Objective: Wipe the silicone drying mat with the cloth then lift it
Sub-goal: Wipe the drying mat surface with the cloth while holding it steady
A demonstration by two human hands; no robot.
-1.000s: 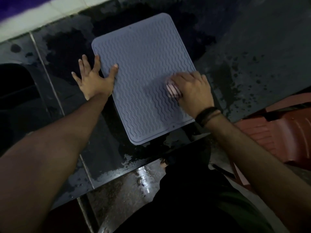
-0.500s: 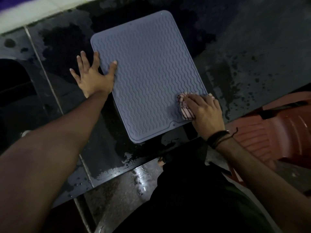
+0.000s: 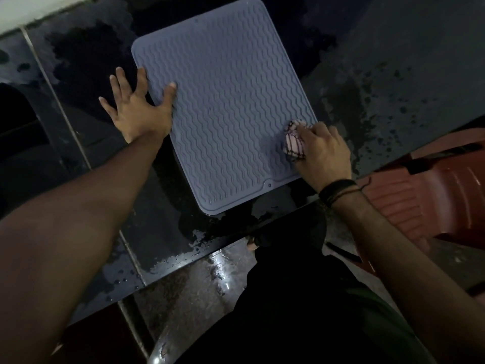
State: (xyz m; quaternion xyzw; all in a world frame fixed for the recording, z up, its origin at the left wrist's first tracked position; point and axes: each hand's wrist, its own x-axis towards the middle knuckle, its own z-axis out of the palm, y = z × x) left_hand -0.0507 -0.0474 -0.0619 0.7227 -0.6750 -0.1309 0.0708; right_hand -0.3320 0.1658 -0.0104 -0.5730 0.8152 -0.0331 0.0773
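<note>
A grey silicone drying mat (image 3: 225, 101) with a wavy ribbed pattern lies flat on a dark wet counter (image 3: 393, 74). My left hand (image 3: 136, 109) rests spread at the mat's left edge, thumb and forefinger pressing on the mat, the other fingers on the counter. My right hand (image 3: 322, 151) is closed on a bunched pink checked cloth (image 3: 294, 143), pressing it onto the mat near the right edge, toward the near right corner. A dark band circles my right wrist.
The counter's near edge (image 3: 210, 248) runs diagonally below the mat, with water puddles along it. A red plastic chair (image 3: 425, 195) stands at the right, below counter level. A dark sink-like recess (image 3: 18, 122) lies at the far left. My dark-clothed legs fill the bottom middle.
My right hand with the cloth swept from the mat's middle right toward its near right corner, then slightly back up along the right edge. My left hand stayed put.
</note>
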